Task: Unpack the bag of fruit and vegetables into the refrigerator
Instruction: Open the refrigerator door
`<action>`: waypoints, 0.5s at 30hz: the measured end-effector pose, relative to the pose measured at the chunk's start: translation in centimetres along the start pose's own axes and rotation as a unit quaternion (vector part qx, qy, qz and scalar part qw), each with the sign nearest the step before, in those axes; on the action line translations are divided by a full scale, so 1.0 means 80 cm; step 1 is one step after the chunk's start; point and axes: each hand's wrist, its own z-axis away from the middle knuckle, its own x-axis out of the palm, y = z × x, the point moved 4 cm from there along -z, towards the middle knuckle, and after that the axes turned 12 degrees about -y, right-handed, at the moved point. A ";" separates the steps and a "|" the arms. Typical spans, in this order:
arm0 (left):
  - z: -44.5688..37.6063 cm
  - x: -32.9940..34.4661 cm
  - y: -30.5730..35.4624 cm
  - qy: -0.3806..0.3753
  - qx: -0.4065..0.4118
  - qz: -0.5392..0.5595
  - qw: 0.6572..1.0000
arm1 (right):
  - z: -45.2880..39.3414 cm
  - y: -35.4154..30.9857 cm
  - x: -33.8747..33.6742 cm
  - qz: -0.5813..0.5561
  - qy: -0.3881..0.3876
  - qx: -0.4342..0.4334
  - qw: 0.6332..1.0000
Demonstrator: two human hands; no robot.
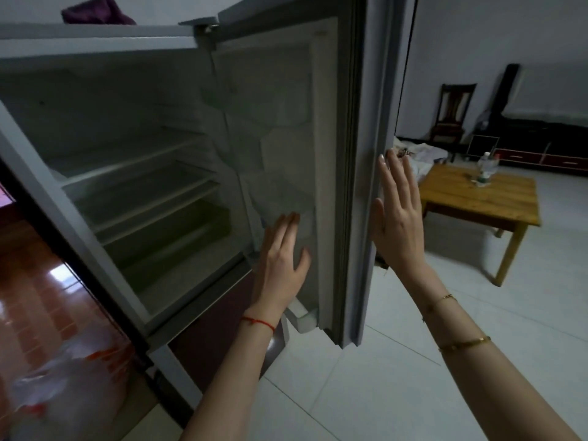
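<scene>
— Looking at both hands first: what are they doing?

— Left hand [281, 259] is flat, fingers spread, empty, up against the inner liner of the fridge door [286, 128], low down near the door rack. Right hand [397, 214] is also flat & empty, fingers straight, palm beside the door's outer edge; can't tell if it actually touches. So the door edge sits between the two hands.

— Fridge itself?

— Refrigerator [127, 173] is to the left of the left hand, door swung wide. Shelves [140, 189] inside are bare, interior dim. Purple cloth [98, 12] on top of the cabinet, well above both hands.

— And the bag?

— Plastic bag [60, 386], clear w/ red-orange print, sits low and far left of the left forearm, below the fridge front, next to a glossy reddish panel. Contents too blurred to tell. Neither hand is near it.

— Anything on the wrists?

— Red string [258, 323] on the left wrist, gold bracelets [464, 343] on the right forearm.

— Right side of the room?

— Beyond the right hand: wooden bench [496, 202] w/ a bottle [484, 167] on it, dark chair [451, 113] behind, white tile floor [381, 393] under both arms.
</scene>
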 end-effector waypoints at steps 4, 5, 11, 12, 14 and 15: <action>-0.031 0.030 0.022 -0.001 0.018 0.001 1.000 | -0.012 0.057 -0.003 0.021 -0.006 0.014 1.000; -0.041 0.037 0.027 0.002 0.022 -0.005 1.000 | -0.015 0.071 -0.004 0.022 -0.009 0.018 1.000; -0.101 0.085 0.060 0.021 0.041 -0.014 0.999 | -0.043 0.156 -0.002 0.017 -0.031 0.047 0.998; -0.111 0.094 0.064 0.023 0.038 -0.012 0.999 | -0.049 0.170 0.001 0.016 -0.036 0.049 0.998; -0.129 0.110 0.071 0.027 0.036 -0.012 0.999 | -0.060 0.198 0.007 0.018 -0.049 0.048 0.997; -0.138 0.118 0.075 0.029 0.035 -0.013 0.999 | -0.065 0.213 0.010 0.016 -0.056 0.048 0.997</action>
